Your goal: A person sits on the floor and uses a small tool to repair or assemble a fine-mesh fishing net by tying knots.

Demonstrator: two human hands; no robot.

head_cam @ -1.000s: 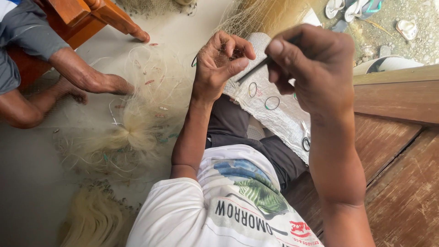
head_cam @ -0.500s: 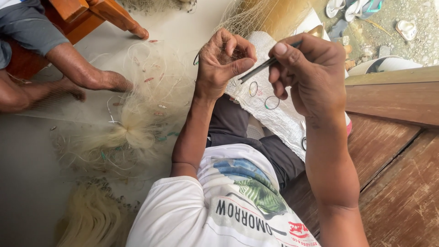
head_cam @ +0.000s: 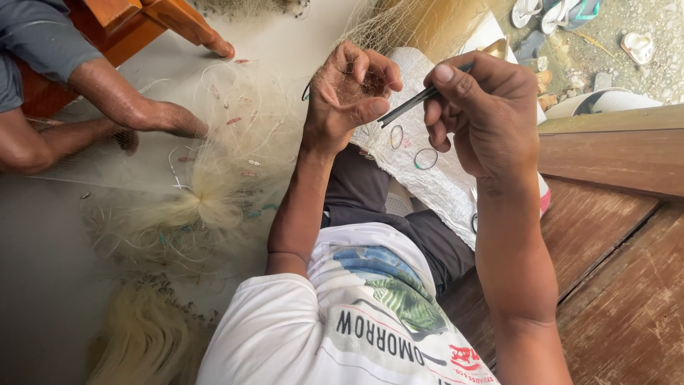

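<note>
Looks mid-job to me: left hand (head_cam: pixel 349 96) is bunched tight on a bit of fishing net (head_cam: pixel 235 142), right hand (head_cam: pixel 484 107) pinches a slim dark netting needle (head_cam: pixel 413 101) at it, most mesh heaped on the floor unworked.

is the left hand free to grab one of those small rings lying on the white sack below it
Probably not right now. The left hand is curled around a bunch of fine net, so its fingers are occupied. The small rings lie uncovered on the white sack just below, with nothing over them; the hand would likely have to drop the net first.
</note>
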